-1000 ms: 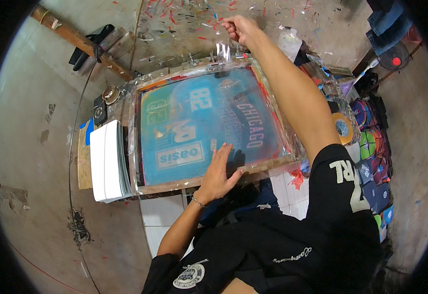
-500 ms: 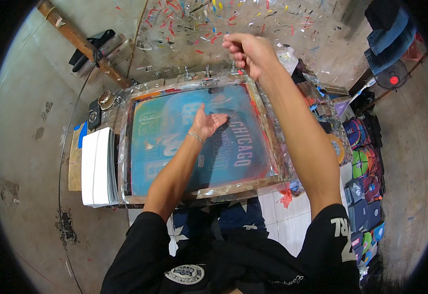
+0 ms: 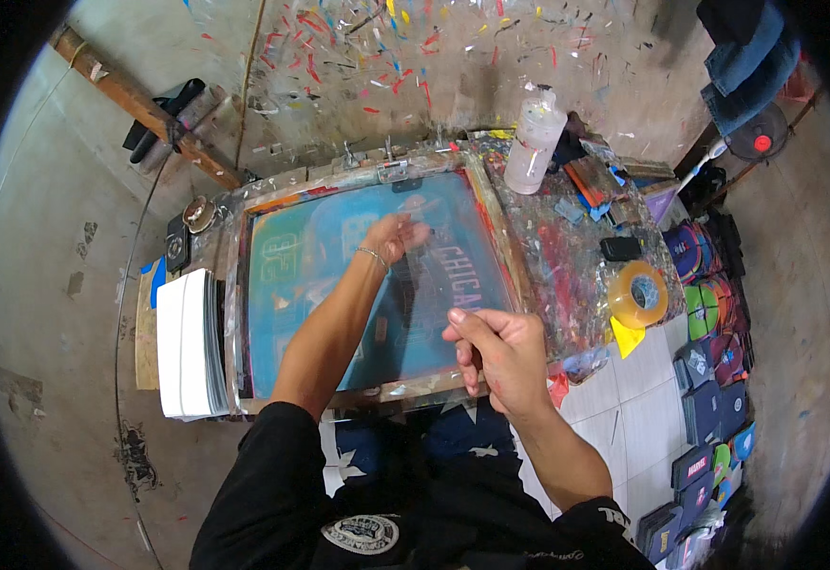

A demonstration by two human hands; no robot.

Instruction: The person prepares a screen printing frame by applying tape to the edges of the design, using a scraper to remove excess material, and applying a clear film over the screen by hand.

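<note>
A wooden-framed printing screen (image 3: 519, 256) lies on the worktable, its blue mesh (image 3: 339, 313) bearing pale letters and shapes. Over the mesh's upper middle is my left hand (image 3: 396, 237), a bracelet on its wrist. Its fingers look spread, though smeared by motion, with nothing visible in them. I cannot tell whether it touches the mesh. My right hand (image 3: 502, 359) is at the screen's near right corner, fingers curled and thumb pressed to the forefinger. Whatever that pinch may hold is too small or hidden to make out.
Left of the screen stands a stack of white sheets (image 3: 187, 347), with a black phone (image 3: 177, 242) behind it. On the paint-spattered right side are a clear bottle (image 3: 534, 142), a black case (image 3: 621, 249) and a tape roll (image 3: 639, 293). Folded goods (image 3: 700, 399) lie on the floor.
My right hand has swept from beyond the screen's far edge back to its near right corner, fingers still curled. My left hand has shifted slightly over the mesh. The bottle and tape roll are now uncovered.
</note>
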